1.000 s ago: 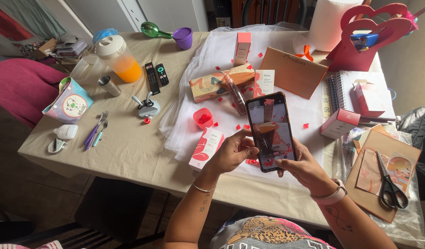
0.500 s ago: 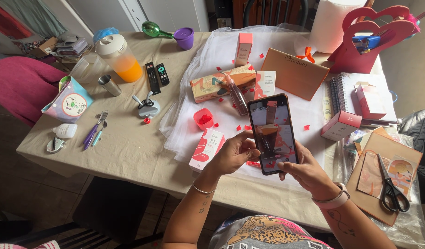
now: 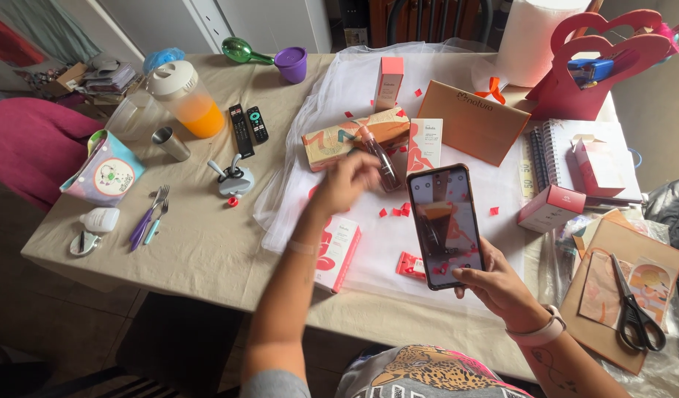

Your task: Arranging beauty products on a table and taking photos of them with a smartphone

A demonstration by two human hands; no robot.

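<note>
The table (image 3: 199,250) was crowded toward its far edge; bare cloth lay open along the near edge at my left. My right hand (image 3: 494,284) gripped a smartphone (image 3: 444,225) upright above the near edge. My left hand (image 3: 347,180), blurred, reached with curled fingers to a slim cosmetic tube (image 3: 376,153) mid-table; whether it had hold of it, I could not tell.

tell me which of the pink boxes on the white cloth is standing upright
The tall pink box at the far edge of the white cloth stands upright. The white-and-pink box beside the left forearm lies flat, as does the one near the brown box.
</note>
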